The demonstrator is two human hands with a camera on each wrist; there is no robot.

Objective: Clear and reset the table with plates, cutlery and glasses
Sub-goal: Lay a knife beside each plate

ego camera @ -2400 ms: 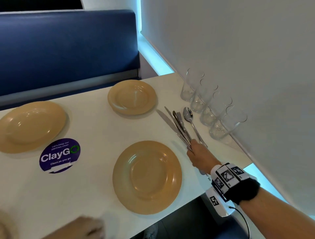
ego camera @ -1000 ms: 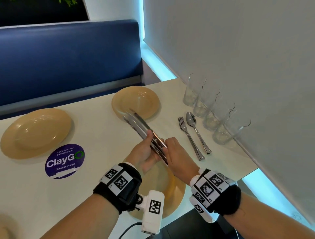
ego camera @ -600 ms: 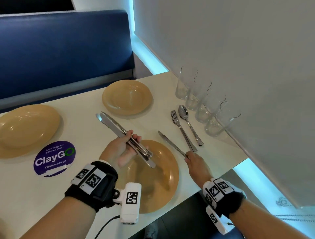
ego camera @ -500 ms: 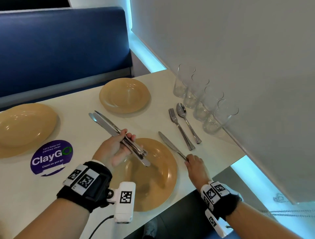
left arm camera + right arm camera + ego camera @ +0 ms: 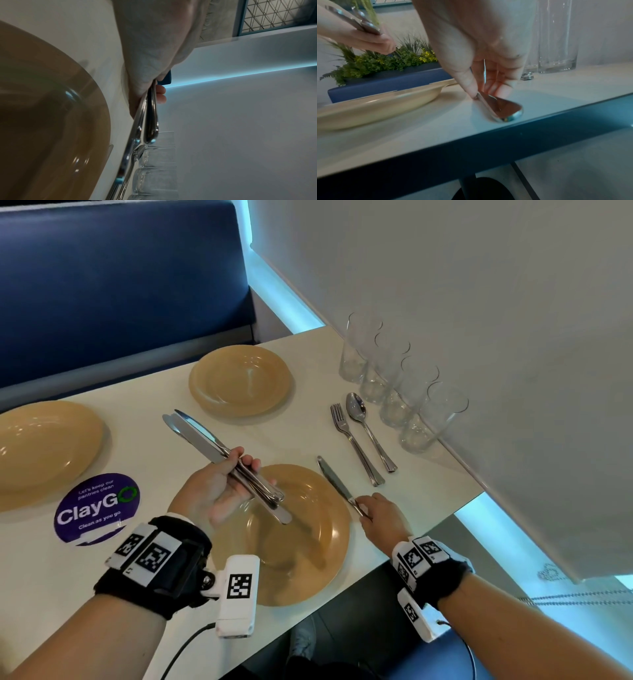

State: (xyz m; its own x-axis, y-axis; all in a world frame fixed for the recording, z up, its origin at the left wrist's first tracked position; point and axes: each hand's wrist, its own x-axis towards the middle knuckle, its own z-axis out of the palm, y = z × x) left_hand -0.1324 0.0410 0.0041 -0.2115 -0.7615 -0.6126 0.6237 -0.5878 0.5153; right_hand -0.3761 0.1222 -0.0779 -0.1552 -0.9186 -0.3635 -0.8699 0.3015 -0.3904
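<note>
White worktop [image 5: 144, 419] beside a blue bench seat and a pale wall. Head view: my left hand [image 5: 219, 491], at 9 o'clock of the near plate [image 5: 308, 570], has a closed grip round a bundle of knives [image 5: 219, 450] held above the plate. My right hand [image 5: 380, 515], at 3 o'clock of that plate, pinches the handle end of a single knife [image 5: 334, 482] lying just beside the rim. A fork [image 5: 356, 445] and spoon [image 5: 368, 429] lie at 1 o'clock, near four glasses [image 5: 404, 385] along the wall.

Left wrist view: fingers [image 5: 161, 94] curl over the bundle [image 5: 150, 121], whose handles stick out freely past the palm. Risk, as I judge it: this loose fan could slip and strike the plate.

Right wrist view: thumb and fingertips [image 5: 498, 86] close on the knife handle [image 5: 503, 108], which rests on the worktop close to its edge [image 5: 556, 115]. A careless release or nudge could tip it off the edge.
</note>
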